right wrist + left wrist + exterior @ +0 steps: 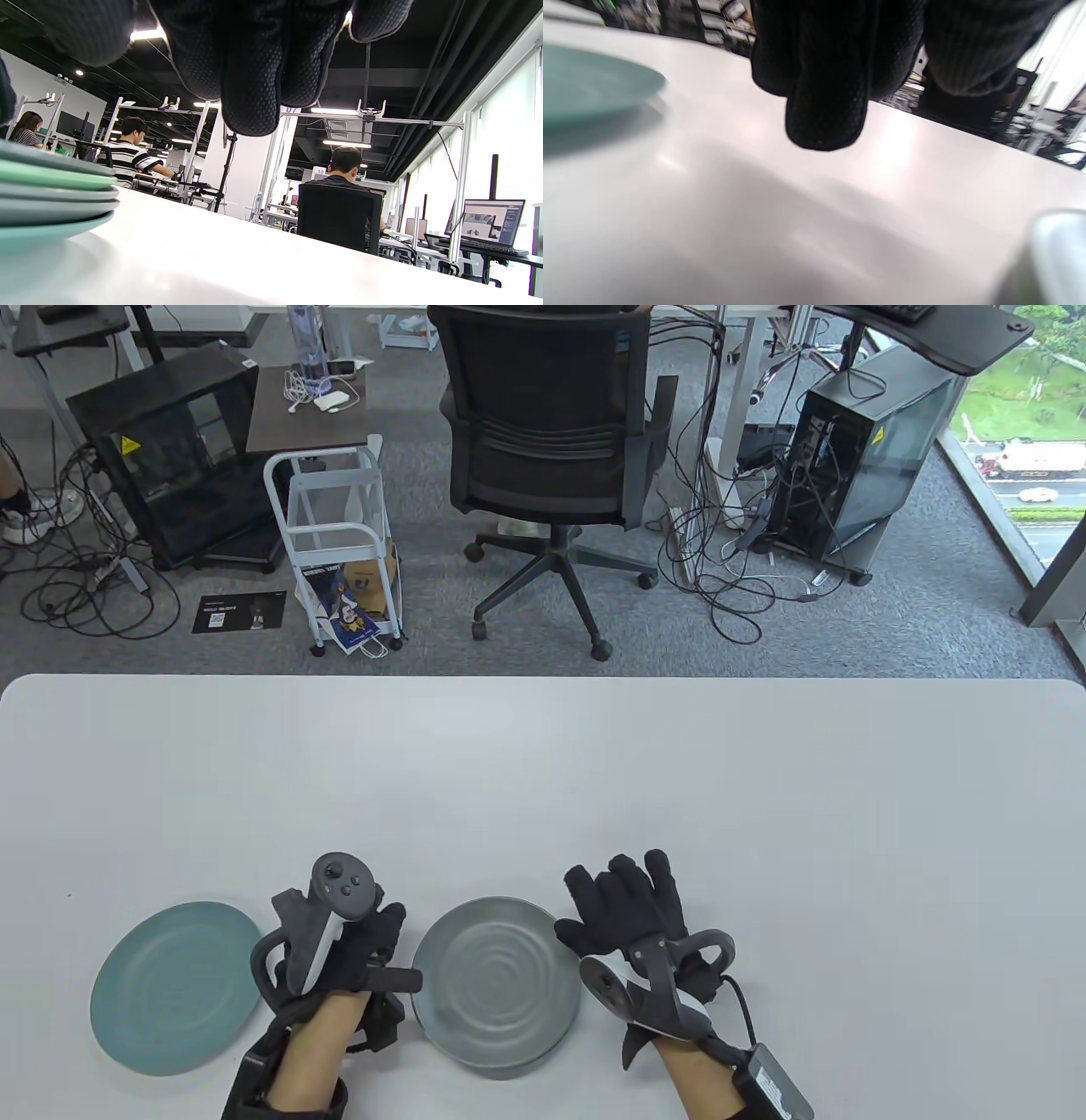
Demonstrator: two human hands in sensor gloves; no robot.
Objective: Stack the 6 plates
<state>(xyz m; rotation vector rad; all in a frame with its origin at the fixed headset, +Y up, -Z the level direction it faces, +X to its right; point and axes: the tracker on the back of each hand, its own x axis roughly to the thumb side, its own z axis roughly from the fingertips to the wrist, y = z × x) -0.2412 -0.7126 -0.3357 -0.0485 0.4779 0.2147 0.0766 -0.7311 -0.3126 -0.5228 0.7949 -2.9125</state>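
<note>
Table view: white worktop, two plate groups near its front edge. Stack of plates sits centre-front, grey plate on top, another rim showing under it at the near side. Single teal plate lies flat to the left, well apart from the stack.

Left hand is between the teal plate and the stack, just beside the stack's left rim. Fingers curled downward, nothing visibly held; whether it touches the rim I cannot tell.

Right hand is at the stack's right rim, fingers spread and extended flat, holding nothing. Thumb side looks to overlap or touch the rim; contact not clear.

Left wrist view: gloved fingers hang over bare worktop, not gripping anything. Teal plate at left, blurred grey rim of the stack at bottom right.

Right wrist view: stack seen edge-on at left, at least four rims visible, alternating grey and green/teal. Fingers hang above the worktop, apart from the stack.
</note>
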